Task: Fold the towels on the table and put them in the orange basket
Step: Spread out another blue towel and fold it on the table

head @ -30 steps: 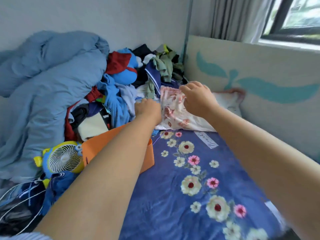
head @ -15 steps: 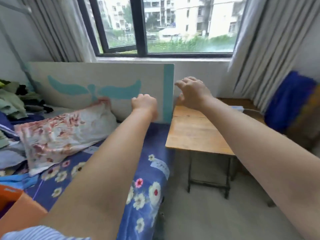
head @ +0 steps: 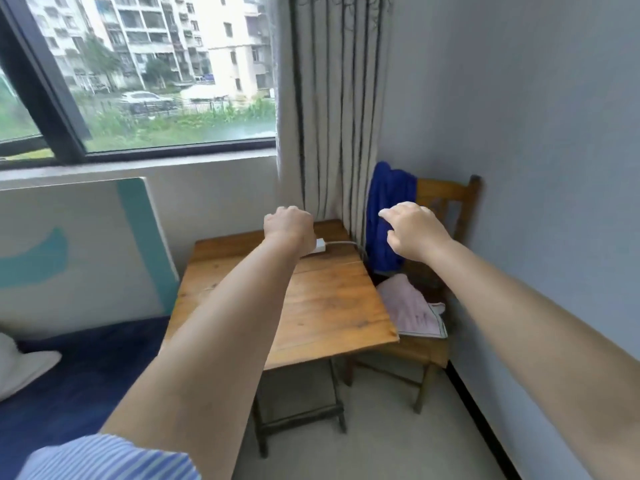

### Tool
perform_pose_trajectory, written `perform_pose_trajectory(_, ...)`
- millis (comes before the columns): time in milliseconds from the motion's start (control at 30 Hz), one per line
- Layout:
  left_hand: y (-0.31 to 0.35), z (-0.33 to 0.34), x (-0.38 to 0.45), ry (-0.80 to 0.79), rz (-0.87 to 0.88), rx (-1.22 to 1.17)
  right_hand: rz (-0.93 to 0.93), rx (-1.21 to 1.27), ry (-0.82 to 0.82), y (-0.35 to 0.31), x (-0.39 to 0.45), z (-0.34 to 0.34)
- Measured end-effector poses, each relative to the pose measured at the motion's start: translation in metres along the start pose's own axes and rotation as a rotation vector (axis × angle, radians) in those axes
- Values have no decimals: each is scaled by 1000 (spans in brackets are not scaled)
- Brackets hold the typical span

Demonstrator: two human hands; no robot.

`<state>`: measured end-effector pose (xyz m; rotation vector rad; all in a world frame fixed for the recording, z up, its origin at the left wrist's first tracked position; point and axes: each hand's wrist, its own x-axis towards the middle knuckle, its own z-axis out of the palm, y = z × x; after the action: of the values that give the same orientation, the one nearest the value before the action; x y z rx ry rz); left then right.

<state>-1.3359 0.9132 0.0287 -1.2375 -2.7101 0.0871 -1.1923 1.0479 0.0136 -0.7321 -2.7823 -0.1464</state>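
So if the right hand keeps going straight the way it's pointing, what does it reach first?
Most likely the blue cloth draped over the wooden chair; the right hand sits right in front of it, holding nothing. Depth is unclear.

Home bedroom: bed (head: 86,368), curtained window (head: 166,71), wooden chair (head: 446,202)

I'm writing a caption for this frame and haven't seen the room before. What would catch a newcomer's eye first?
Two bare forearms reach out, the left hand fisted over the wooden table, the right hand loosely curled in front of a blue cloth draped on the wooden chair. A pink towel lies on the chair's seat, and a big window fills the upper left.
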Motion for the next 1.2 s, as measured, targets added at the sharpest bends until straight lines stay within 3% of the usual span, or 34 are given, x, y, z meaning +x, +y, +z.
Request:
perform_pose_trajectory(167,61,14,72,-13,78,-29,94,29,31,92,37,25)
perform_pose_trajectory(500,122,37,253,5,156,-130,233,59,47,200,164,82)
perform_pose_trajectory(733,150,67,388,-99,178,-223,319,86,-28,251,260,113)
perform_pose_trajectory(967,190,110,471,-208,235,-320,360,174,-109,294,320,169)
perform_pose_trajectory(1200,225,151,541,-300,123,-458,384,293,-123,338,389,235)
